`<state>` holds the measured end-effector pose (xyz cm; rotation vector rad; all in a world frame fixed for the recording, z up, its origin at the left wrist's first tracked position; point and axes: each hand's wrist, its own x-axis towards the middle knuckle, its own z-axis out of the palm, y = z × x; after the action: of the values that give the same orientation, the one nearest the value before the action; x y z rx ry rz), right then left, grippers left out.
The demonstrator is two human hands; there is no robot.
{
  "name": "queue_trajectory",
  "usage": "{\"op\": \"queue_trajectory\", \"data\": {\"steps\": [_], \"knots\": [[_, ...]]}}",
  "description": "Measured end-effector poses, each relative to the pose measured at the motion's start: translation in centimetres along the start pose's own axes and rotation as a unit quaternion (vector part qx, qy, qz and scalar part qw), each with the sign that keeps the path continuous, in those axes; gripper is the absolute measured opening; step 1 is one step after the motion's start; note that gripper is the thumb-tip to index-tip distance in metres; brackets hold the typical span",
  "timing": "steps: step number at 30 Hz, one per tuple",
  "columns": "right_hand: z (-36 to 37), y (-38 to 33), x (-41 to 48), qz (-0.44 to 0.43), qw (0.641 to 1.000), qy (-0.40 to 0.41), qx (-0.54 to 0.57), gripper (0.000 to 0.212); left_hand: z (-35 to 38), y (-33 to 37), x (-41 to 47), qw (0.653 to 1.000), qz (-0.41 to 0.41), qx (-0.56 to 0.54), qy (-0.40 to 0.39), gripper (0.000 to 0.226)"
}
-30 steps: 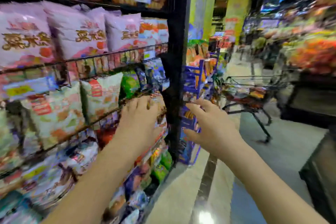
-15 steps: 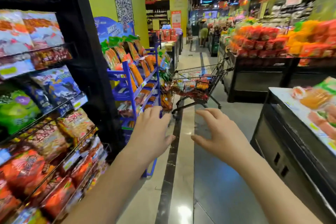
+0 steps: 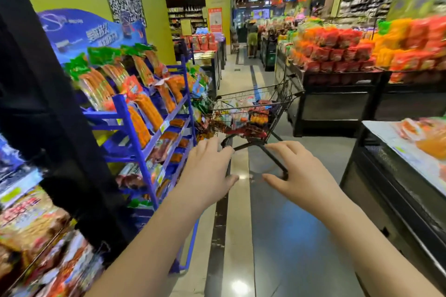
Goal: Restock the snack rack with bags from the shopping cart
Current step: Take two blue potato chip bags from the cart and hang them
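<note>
Head view: snack rack [image 3: 48, 94] fills the left edge. Shopping cart [image 3: 253, 103] stands ahead in the aisle beside a blue sausage stand [image 3: 131, 125], bags [image 3: 257, 119] heaped inside. Left hand [image 3: 207, 171] and right hand [image 3: 301, 173] are held out toward it, each grip spread and empty, presumably to collect stock.

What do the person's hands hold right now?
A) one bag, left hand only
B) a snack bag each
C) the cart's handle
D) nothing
D: the left hand and right hand both reach forward open and empty, short of the shopping cart ahead.
</note>
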<state>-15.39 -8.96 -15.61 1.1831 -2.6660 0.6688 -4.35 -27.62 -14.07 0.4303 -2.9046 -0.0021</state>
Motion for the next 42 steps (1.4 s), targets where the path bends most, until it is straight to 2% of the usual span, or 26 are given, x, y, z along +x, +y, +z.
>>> {"op": "queue_trajectory", "data": {"steps": [8,14,22,33,42], "knots": [[5.6,1.2,16.7,0.049,0.999,-0.021,-0.006,0.070,4.0,-9.2,16.2,0.999,0.024,-0.020,-0.023,0.053],[7.5,4.0,25.8,0.066,0.997,-0.030,-0.016,0.065,5.1,-12.2,26.6,0.999,0.037,-0.017,-0.029,0.057],[11.7,11.6,37.2,0.086,0.995,-0.051,0.007,0.070,9.7,-13.4,39.9,0.998,0.035,-0.010,-0.055,0.060],[14.4,26.6,55.0,0.078,0.994,-0.061,0.037,0.068,16.1,-10.8,62.1,0.995,0.023,0.004,-0.100,0.060],[17.3,34.3,64.3,0.095,0.991,-0.087,0.044,0.070,20.8,-11.3,73.4,0.989,0.042,-0.020,-0.142,0.062]]}}
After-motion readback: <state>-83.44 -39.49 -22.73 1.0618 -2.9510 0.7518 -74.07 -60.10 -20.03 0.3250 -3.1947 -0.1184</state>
